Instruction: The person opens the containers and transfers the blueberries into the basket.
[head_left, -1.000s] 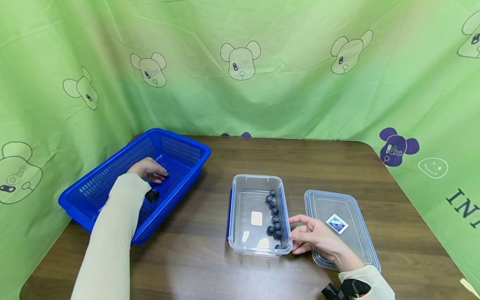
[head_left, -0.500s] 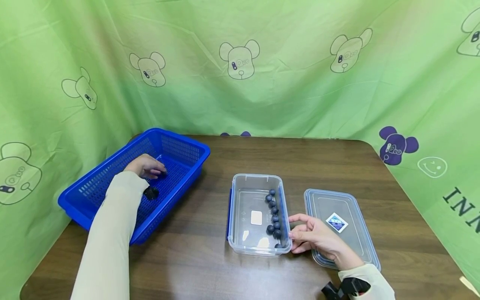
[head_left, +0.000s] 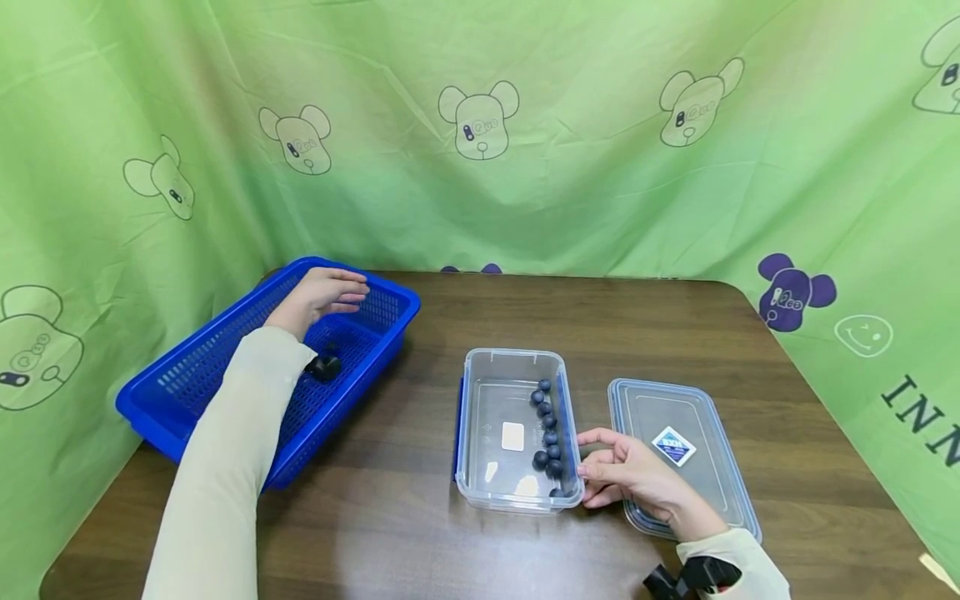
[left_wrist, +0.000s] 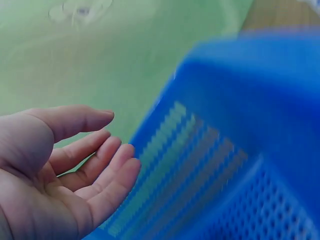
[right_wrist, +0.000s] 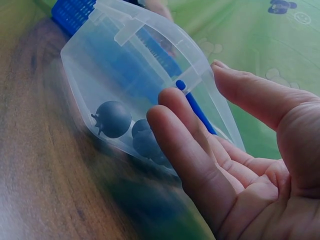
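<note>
My left hand (head_left: 326, 293) is raised over the far part of a blue perforated basket (head_left: 180, 392). In the left wrist view, its fingers are loosely bent with nothing between them, near the basket's slotted wall (left_wrist: 185, 165). A clear plastic box (head_left: 487, 400) stands open in the middle of the table. Several dark blueberries (head_left: 551, 437) lie along its right side. My right hand (head_left: 633, 475) is at the box's right side, its relaxed fingertips (right_wrist: 172, 97) close against the outer wall. A small dark thing (head_left: 330, 346) shows in the basket below the left wrist.
To the right, a clear lid (head_left: 716, 450) with a blue and white sticker lies partly under my right hand. A blue flap (head_left: 458, 433) hangs along the box's left side. Green printed cloth (head_left: 570, 200) surrounds the brown wooden table (head_left: 405, 533).
My left hand has risen from low in the basket, moving away and to the right, and its fingers have straightened. My right hand and the clear box have stayed in place.
</note>
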